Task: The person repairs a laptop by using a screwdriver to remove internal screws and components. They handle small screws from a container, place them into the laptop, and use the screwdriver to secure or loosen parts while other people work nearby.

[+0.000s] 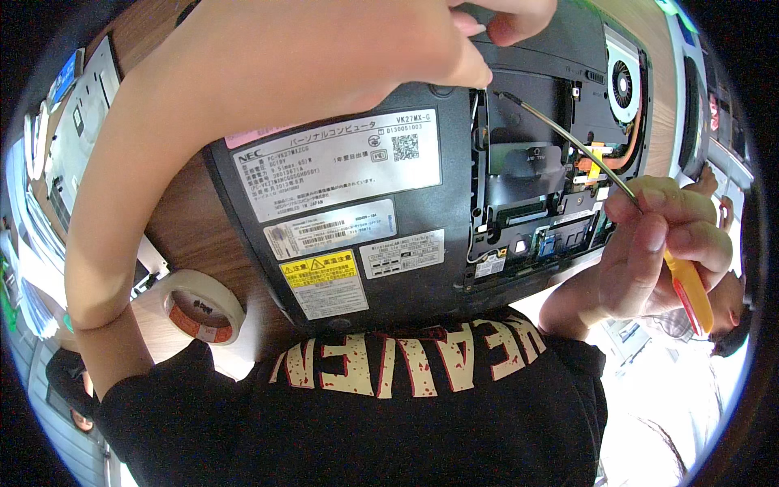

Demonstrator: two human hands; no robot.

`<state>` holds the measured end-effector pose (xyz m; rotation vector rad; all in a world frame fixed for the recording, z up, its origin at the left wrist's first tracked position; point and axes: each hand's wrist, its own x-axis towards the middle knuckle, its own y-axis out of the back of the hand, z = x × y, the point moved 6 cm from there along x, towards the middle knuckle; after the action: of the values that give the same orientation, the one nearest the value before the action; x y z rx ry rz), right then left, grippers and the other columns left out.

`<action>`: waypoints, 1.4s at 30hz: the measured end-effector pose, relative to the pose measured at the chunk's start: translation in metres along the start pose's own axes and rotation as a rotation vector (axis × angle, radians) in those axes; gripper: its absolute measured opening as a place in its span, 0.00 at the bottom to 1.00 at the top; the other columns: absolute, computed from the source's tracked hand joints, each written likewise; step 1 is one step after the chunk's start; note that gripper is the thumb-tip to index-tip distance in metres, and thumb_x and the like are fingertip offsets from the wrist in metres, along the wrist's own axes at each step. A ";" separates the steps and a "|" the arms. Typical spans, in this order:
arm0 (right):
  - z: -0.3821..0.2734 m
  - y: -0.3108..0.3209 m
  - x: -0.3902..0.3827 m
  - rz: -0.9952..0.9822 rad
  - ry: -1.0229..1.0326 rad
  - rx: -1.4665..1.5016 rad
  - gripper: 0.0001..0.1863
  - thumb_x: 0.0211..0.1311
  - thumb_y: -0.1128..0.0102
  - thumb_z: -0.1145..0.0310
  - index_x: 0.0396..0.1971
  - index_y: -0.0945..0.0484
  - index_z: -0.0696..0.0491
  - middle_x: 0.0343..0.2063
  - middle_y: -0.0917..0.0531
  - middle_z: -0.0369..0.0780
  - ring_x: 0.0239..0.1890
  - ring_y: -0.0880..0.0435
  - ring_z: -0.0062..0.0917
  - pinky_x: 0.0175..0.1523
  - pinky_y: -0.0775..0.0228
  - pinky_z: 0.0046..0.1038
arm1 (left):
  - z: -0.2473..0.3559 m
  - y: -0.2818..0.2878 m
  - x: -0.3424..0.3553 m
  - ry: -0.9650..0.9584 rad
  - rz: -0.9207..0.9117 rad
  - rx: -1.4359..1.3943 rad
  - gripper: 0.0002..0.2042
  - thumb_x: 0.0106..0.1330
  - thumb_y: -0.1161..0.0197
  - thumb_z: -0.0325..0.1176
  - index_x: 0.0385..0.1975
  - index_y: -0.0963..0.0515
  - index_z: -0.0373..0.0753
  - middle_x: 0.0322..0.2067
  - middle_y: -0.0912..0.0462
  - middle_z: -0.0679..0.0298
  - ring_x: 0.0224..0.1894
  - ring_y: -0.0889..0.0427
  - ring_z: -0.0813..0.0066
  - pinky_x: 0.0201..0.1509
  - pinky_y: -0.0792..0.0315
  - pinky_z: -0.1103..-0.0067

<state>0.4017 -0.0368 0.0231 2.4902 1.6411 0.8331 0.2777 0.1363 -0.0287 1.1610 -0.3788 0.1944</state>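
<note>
A black laptop [341,300] lies underside up, with labels on its casing and its internals exposed around a white-framed fan [623,61] and copper pipe [607,162]. My right hand [657,235] is closed around a yellow-handled screwdriver [688,292]; its metal shaft slants up-left to the left edge of the open compartment [527,138]. My left hand [406,45] arches over the laptop's upper part with fingers curled, one fingertip at that compartment's edge beside the screwdriver's tip. Whatever those fingers may hold is hidden.
A wooden table [182,219] carries a tape roll [203,321] at lower left and a silver panel [89,122] with papers at far left. Other people appear at the far left [77,385] and far right [726,316]. Dark equipment [690,97] stands beyond the laptop's right side.
</note>
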 end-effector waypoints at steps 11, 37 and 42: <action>-0.002 -0.002 0.001 0.053 0.009 -0.013 0.08 0.66 0.39 0.79 0.36 0.30 0.54 0.34 0.20 0.49 0.28 0.19 0.33 0.26 0.22 0.28 | -0.005 0.004 0.001 0.052 0.186 -0.335 0.08 0.56 0.40 0.20 0.28 0.17 0.42 0.34 0.23 0.69 0.27 0.26 0.74 0.38 0.36 0.76; 0.030 0.043 -0.063 0.512 0.038 0.253 0.13 0.61 0.35 0.81 0.37 0.32 0.54 0.31 0.18 0.48 0.26 0.16 0.31 0.38 0.19 0.31 | 0.053 -0.033 -0.020 0.388 -0.074 0.033 0.17 0.52 0.24 0.39 0.34 0.23 0.38 0.40 0.30 0.59 0.43 0.25 0.59 0.46 0.30 0.68; 0.039 0.051 -0.072 0.575 0.061 0.348 0.12 0.62 0.38 0.84 0.38 0.31 0.55 0.31 0.18 0.49 0.27 0.16 0.32 0.39 0.19 0.32 | 0.061 -0.035 -0.022 0.558 -0.026 -0.034 0.15 0.55 0.26 0.36 0.36 0.24 0.37 0.44 0.31 0.56 0.44 0.23 0.56 0.49 0.29 0.66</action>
<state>0.4412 -0.1121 -0.0230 3.2894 1.1634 0.7057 0.2577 0.0672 -0.0463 1.0274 0.1252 0.4736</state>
